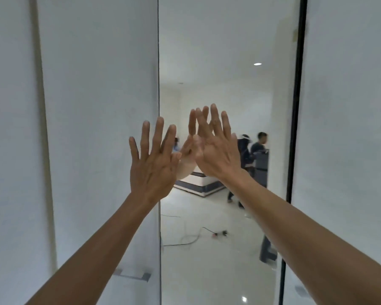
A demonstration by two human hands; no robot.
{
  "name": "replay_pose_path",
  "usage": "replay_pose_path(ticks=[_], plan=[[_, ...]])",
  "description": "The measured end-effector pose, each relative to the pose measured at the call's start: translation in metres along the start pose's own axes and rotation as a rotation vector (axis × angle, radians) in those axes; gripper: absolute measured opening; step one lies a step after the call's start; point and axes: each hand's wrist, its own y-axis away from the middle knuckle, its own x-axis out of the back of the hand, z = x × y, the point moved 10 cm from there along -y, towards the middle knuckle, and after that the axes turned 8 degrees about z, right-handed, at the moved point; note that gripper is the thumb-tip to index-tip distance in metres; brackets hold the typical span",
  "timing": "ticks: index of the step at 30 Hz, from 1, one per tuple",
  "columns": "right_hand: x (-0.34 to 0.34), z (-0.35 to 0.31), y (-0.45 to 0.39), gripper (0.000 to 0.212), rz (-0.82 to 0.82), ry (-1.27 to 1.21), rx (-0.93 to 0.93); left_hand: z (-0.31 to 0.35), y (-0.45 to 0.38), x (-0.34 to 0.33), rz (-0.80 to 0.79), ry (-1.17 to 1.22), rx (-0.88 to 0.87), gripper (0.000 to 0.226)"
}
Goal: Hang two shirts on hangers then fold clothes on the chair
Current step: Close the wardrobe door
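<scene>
Soft, even, cool light; ceiling spot [257, 64] reflected in mirror; distant figures blurred; edges bowed.

Blurred people [254, 155] behind hands [218, 150]

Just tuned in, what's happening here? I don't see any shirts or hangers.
Nothing is being handled yet. The person holds both arms up, left hand and right hand open with fingers spread, empty, in front of a mirror panel set between white panels. The right hand's reflection meets it in the glass. The mirror shows a tiled room with people and cables. No shirts, hangers or chair are in view.
</scene>
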Motion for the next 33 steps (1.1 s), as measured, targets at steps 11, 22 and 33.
replay_pose_path(ticks=[11,22,33], plan=[[-0.087,0.03,-0.062,0.064,0.173,0.275,0.068,-0.044,-0.038,-0.109,-0.037,0.029,0.006,0.072],[-0.117,0.045,-0.075,0.062,0.226,0.32,0.065,-0.057,-0.046,-0.161,-0.006,0.083,-0.006,0.07],[-0.123,0.05,-0.078,0.062,0.225,0.381,0.109,-0.058,-0.047,-0.168,0.035,0.034,-0.01,0.071]])
